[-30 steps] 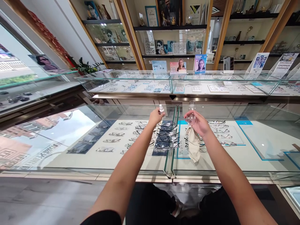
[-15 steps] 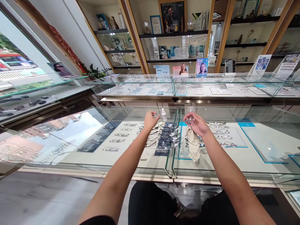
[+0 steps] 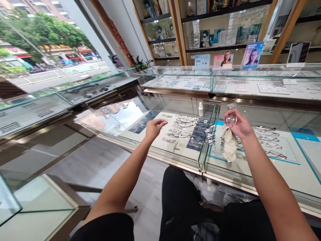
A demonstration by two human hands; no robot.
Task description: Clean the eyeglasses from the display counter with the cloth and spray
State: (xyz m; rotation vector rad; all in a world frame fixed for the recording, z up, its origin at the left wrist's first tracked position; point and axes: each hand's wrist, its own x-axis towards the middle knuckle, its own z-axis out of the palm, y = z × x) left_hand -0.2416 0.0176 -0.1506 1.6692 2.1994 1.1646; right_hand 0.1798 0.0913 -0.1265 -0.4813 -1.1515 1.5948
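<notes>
My right hand (image 3: 242, 125) is closed on a pair of glasses (image 3: 231, 118) with clear round lenses, held upright above the glass counter. A beige cloth (image 3: 229, 146) hangs down just below these fingers; whether they grip it too, I cannot tell. My left hand (image 3: 155, 129) hovers over the left part of the counter, thumb and fingertips brought together, with nothing visible in them. To its right, a small white spray bottle (image 3: 200, 109) stands on the glass, apart from both hands.
Beneath the glass top of the counter (image 3: 170, 157) lie several rows of eyeglasses (image 3: 180, 132). Another display case (image 3: 175, 83) with upright advertising cards (image 3: 252, 56) stands behind. A glass-sided case (image 3: 42, 207) is at the lower left. My legs are close to the counter's front.
My left hand has drawn away leftward from the spray bottle, its fingers coming together. My right hand still holds the glasses in about the same place. The view has turned left and down.
</notes>
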